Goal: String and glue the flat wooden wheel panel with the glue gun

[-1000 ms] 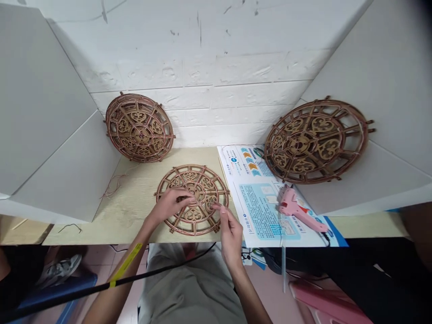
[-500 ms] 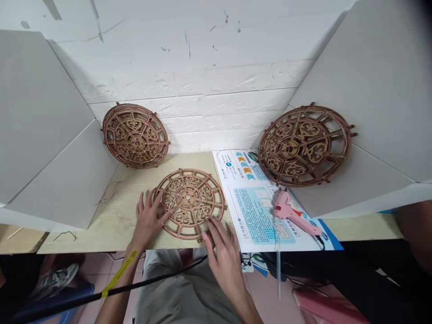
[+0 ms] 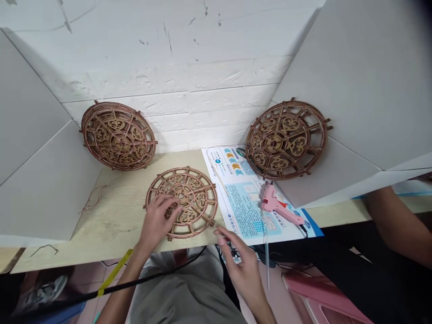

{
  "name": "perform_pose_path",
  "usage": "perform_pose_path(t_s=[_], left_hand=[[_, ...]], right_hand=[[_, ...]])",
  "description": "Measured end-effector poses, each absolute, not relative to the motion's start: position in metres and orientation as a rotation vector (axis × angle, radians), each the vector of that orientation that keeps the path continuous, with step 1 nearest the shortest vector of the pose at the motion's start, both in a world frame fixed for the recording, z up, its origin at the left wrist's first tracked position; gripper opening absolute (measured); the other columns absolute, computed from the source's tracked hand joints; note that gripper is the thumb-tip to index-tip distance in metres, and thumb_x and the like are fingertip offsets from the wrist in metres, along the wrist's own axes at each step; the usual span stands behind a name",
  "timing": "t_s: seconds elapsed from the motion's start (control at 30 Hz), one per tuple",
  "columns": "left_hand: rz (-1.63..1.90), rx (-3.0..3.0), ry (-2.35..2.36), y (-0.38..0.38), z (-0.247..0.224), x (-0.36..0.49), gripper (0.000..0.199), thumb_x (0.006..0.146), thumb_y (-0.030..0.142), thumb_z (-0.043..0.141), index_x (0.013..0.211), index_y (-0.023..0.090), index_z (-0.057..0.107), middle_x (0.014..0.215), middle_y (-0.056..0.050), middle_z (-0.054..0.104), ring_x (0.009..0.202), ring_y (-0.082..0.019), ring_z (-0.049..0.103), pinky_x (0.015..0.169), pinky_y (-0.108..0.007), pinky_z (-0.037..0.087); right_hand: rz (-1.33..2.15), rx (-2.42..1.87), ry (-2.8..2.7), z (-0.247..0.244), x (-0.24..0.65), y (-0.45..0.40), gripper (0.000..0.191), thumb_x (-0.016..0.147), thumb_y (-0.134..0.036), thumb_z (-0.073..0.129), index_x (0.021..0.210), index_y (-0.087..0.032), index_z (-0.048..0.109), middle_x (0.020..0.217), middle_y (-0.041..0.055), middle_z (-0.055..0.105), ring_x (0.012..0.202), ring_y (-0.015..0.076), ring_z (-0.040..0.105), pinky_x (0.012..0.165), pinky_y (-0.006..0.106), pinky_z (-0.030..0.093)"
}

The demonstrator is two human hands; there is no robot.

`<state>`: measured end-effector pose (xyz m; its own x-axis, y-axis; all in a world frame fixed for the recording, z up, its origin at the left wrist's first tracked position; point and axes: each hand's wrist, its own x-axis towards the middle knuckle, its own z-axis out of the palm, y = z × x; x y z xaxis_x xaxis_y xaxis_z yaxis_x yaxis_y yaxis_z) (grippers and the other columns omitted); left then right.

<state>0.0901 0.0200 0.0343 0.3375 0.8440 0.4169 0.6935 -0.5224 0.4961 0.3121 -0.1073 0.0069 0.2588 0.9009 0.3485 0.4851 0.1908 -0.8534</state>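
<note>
Right hand (image 3: 241, 270) lifts away from the wheel (image 3: 197, 209), grip open and empty just below the leaflet (image 3: 251, 211); left hand (image 3: 157, 220) lies curled on the wheel, its hold unclear.

wall: white painted brick wall (image 3: 202, 58) | sides: pale grey panels (image 3: 337, 90) | bench: light wood desk (image 3: 101, 216) | ground: pink tile floor (image 3: 273, 297)

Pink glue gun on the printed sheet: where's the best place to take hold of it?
Take the handle of the pink glue gun from the near side, with the right hand. The gun appears to lie on its side on the printed sheet, with the handle angled toward the person, so it looks like the easiest part to reach.
</note>
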Motion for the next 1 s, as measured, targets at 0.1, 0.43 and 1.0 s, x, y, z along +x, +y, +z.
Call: perform_pose_path(t_s=[0.1, 0.43, 1.0], left_hand=[[0.754, 2.408, 1.385, 0.019, 0.023, 0.111, 0.02, 0.091, 0.033, 0.069, 0.109, 0.024, 0.071, 0.111, -0.005, 0.067, 0.111, -0.025, 0.058, 0.101, -0.042, 0.046], [0.534, 2.301, 1.366, 0.041, 0.027, 0.119, 0.01, 0.092, 0.028, 0.068, 0.1, 0.023, 0.071, 0.109, -0.004, 0.068, 0.108, -0.025, 0.062, 0.095, -0.039, 0.047], [0.676, 2.214, 1.138, 0.048, 0.015, 0.099, 0.02, 0.099, 0.027, 0.052, 0.105, 0.022, 0.071, 0.105, -0.004, 0.071, 0.101, -0.018, 0.065, 0.091, -0.031, 0.049]], right_hand=[[0.38, -1.593, -1.257, 0.005, 0.343, -0.108, 0.03, 0.097, -0.039, 0.058, 0.112, -0.019, 0.074, 0.107, 0.0101, 0.077, 0.097, 0.0244, 0.075, 0.083, 0.032, 0.06], [0.216, -1.845, -1.015, -0.01, 0.386, -0.12, 0.047, 0.093, -0.057, 0.058, 0.108, -0.017, 0.076, 0.094, 0.0113, 0.078, 0.088, 0.0273, 0.075, 0.069, 0.031, 0.057], [0.307, -1.485, -1.679, -0.008, 0.282, -0.006, 0.027, 0.099, -0.027, 0.05, 0.111, -0.022, 0.074, 0.104, 0.0116, 0.063, 0.1, 0.0285, 0.061, 0.09, 0.046, 0.052]])
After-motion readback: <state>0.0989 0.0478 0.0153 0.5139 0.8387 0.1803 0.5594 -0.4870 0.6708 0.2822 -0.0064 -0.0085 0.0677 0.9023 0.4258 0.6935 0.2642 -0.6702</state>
